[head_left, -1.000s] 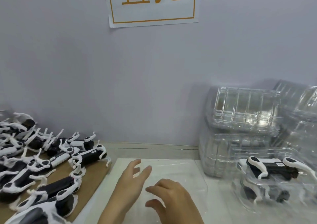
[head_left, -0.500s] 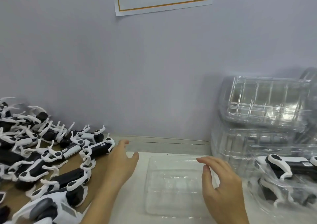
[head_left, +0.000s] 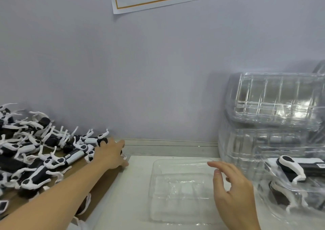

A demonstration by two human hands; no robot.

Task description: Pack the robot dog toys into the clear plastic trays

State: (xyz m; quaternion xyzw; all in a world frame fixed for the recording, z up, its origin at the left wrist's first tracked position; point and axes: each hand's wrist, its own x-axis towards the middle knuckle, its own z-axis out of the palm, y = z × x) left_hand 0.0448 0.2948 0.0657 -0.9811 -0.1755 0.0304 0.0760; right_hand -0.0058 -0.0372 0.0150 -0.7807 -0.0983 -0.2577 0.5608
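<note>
An empty clear tray (head_left: 179,187) of thin glossy plastic lies flat on the white table (head_left: 133,194). Left of it, the left hand (head_left: 110,153) rests on the heap of black-and-white robot dog toys (head_left: 35,152), though its fingers are hidden. The right hand (head_left: 233,189) hovers over the tray's right edge, fingers loosely spread, holding nothing.

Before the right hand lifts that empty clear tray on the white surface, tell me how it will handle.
The empty clear tray looks like thin moulded plastic, so it is probably very light and may flex if gripped by one edge. Its glossy surface could be slippery, and a nudge would likely slide it across the white surface. The right hand hovers at its edge.
</note>
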